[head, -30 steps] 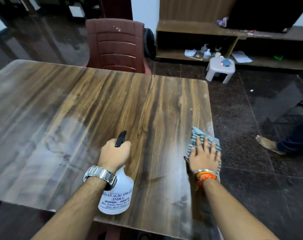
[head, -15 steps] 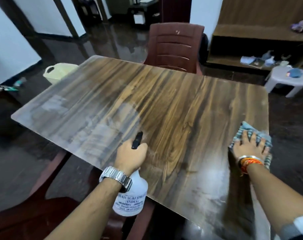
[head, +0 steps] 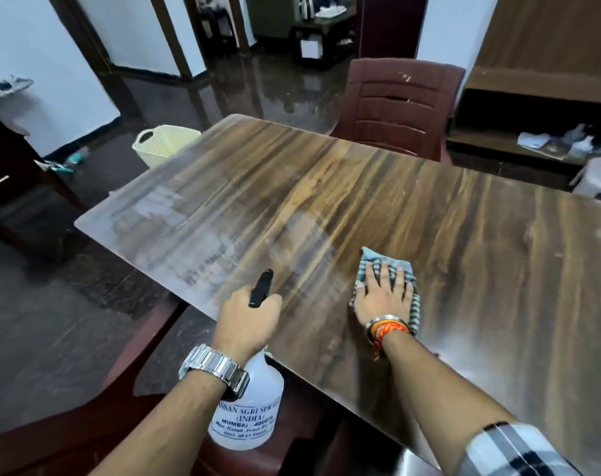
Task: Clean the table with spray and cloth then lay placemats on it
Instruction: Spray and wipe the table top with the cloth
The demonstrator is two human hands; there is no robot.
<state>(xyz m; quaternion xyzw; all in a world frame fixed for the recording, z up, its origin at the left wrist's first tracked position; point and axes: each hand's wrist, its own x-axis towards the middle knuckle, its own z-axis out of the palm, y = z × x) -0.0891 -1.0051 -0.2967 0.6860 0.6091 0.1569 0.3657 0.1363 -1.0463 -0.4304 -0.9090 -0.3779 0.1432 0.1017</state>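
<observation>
Cloth point(head: 373, 264) under right hand point(head: 383, 300); bottle point(head: 247, 417), left hand point(head: 247, 321)

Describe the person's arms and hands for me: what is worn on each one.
The left hand has a silver metal link watch on its wrist, and the forearm behind it is bare. The right hand has a thin silver bangle at the wrist beside orange and red threads with loose ends. Further up that arm is a checked sleeve in white, grey and black.
</observation>
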